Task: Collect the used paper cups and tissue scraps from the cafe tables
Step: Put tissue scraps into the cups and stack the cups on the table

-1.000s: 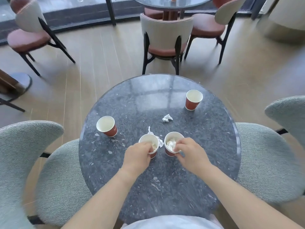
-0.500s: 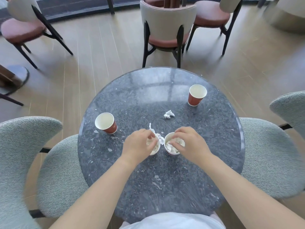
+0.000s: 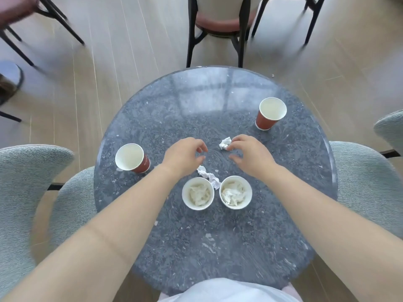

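Cafe floor of pale wood planks; round grey stone worktop [image 3: 218, 247] seen from above. Landmark: the twisted tissue strip [image 3: 208, 177] lying near the worktop's middle.

- Two white-lined paper cups stand just on the near side of the strip, one to each side, and the strip's near end lies between their rims. The left stuffed cup [image 3: 197, 193] and right stuffed cup [image 3: 235, 192] each hold crumpled tissue. They are upright, with a narrow gap between them.
- An empty red cup [image 3: 132, 158] stands well to the left of the strip, close to the worktop's edge, upright.
- A second empty red cup [image 3: 271, 113] stands far beyond the strip and to its right, upright.
- A small tissue ball [image 3: 225, 143] lies loose on the stone just beyond the strip, slightly right.
- Left hand [image 3: 183, 156]: over the stone just beyond and left of the strip, fingers loosely curved, thumb apart from them, holding nothing.
- Right hand [image 3: 250, 154]: beyond and right of the strip, fingers curved with their tips at the ball's right edge, thumb apart; no pinch closed on it.
- Grey upholstered chairs sit to the left [image 3: 32, 192] and right [image 3: 366, 182]; a red-seated chair [image 3: 220, 20] stands at the far side.
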`<act>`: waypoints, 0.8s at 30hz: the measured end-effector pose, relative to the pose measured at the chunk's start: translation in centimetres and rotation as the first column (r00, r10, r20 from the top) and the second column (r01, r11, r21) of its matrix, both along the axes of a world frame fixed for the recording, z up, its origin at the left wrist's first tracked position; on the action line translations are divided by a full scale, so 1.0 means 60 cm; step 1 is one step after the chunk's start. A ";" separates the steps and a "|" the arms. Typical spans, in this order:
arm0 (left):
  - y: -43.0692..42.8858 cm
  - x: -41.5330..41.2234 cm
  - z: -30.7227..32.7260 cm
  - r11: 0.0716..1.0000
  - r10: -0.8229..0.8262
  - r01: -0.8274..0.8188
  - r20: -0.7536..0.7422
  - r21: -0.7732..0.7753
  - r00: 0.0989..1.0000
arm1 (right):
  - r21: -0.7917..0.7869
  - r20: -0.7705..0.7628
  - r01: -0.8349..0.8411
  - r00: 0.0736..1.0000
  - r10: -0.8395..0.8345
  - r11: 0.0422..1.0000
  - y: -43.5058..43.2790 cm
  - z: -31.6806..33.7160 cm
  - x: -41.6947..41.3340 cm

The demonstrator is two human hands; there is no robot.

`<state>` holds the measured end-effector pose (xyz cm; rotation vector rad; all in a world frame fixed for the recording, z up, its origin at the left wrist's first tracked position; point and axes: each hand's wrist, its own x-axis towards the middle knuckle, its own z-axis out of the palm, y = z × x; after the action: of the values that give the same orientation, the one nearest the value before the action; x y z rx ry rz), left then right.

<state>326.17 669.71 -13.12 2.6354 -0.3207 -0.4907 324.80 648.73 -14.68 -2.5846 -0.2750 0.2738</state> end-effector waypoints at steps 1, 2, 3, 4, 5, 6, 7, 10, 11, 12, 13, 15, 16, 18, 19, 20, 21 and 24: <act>-0.001 0.006 -0.006 1.000 -0.005 0.005 -0.022 0.006 1.000 | -0.002 -0.022 -0.006 1.000 0.006 1.000 0.002 -0.006 0.009; -0.003 0.010 -0.012 1.000 -0.012 0.013 -0.045 0.013 0.999 | 0.001 -0.042 -0.013 0.999 0.013 1.000 0.004 -0.012 0.017; -0.004 0.014 -0.019 0.999 -0.024 0.026 -0.071 0.020 0.997 | 0.002 -0.063 -0.021 0.998 0.021 1.000 0.006 -0.018 0.024; -0.005 0.017 -0.025 0.999 -0.041 0.044 -0.102 0.029 0.994 | -0.006 -0.081 -0.030 0.996 0.029 1.000 0.009 -0.025 0.031; -0.005 0.019 -0.031 0.997 -0.060 0.066 -0.138 0.039 0.989 | -0.022 -0.097 -0.037 0.995 0.035 0.999 0.011 -0.031 0.037; -0.005 0.021 -0.037 0.995 -0.083 0.092 -0.176 0.048 0.981 | -0.038 -0.112 -0.044 0.993 0.039 0.998 0.013 -0.037 0.044; -0.004 0.023 -0.042 0.991 -0.107 0.122 -0.209 0.058 0.972 | -0.048 -0.126 -0.051 0.991 0.044 0.998 0.014 -0.043 0.049; -0.002 0.031 -0.056 0.974 -0.172 0.204 -0.265 0.097 0.949 | -0.059 -0.172 -0.068 0.983 0.057 0.996 0.015 -0.058 0.061; -0.001 0.034 -0.059 0.968 -0.190 0.225 -0.271 0.107 0.944 | -0.059 -0.185 -0.070 0.981 0.058 0.996 0.014 -0.062 0.063; 0.000 0.036 -0.063 0.963 -0.203 0.242 -0.276 0.116 0.940 | -0.057 -0.192 -0.071 0.980 0.059 0.996 0.014 -0.066 0.063; 0.001 0.037 -0.067 0.960 -0.208 0.250 -0.279 0.124 0.937 | -0.056 -0.196 -0.073 0.979 0.061 0.996 0.014 -0.069 0.062; 0.002 0.035 -0.073 0.962 -0.191 0.235 -0.280 0.135 0.941 | -0.063 -0.209 -0.081 0.976 0.066 0.995 0.014 -0.071 0.058; 0.003 0.032 -0.076 0.967 -0.174 0.217 -0.277 0.134 0.945 | -0.061 -0.214 -0.082 0.975 0.067 0.995 0.013 -0.070 0.057; 0.006 0.026 -0.081 0.979 -0.134 0.169 -0.262 0.118 0.956 | -0.044 -0.212 -0.075 0.975 0.064 0.996 0.011 -0.068 0.053; 0.008 0.023 -0.082 0.985 -0.111 0.141 -0.251 0.102 0.961 | -0.030 -0.203 -0.068 0.977 0.060 0.997 0.010 -0.065 0.050; 0.010 0.020 -0.082 0.991 -0.086 0.109 -0.238 0.082 0.967 | -0.013 -0.191 -0.058 0.980 0.055 0.998 0.009 -0.062 0.048; 0.013 0.017 -0.080 0.996 -0.055 0.070 -0.221 0.060 0.974 | 0.009 -0.178 -0.048 0.983 0.049 0.999 0.008 -0.058 0.045; 0.020 0.009 -0.067 0.998 0.057 -0.062 -0.169 -0.027 0.984 | 0.091 -0.125 -0.015 0.992 0.026 0.996 0.010 -0.043 0.036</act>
<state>326.70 670.88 -17.14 2.5432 -0.1944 -0.6771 326.96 649.31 -17.26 -2.4652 -0.2621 0.4215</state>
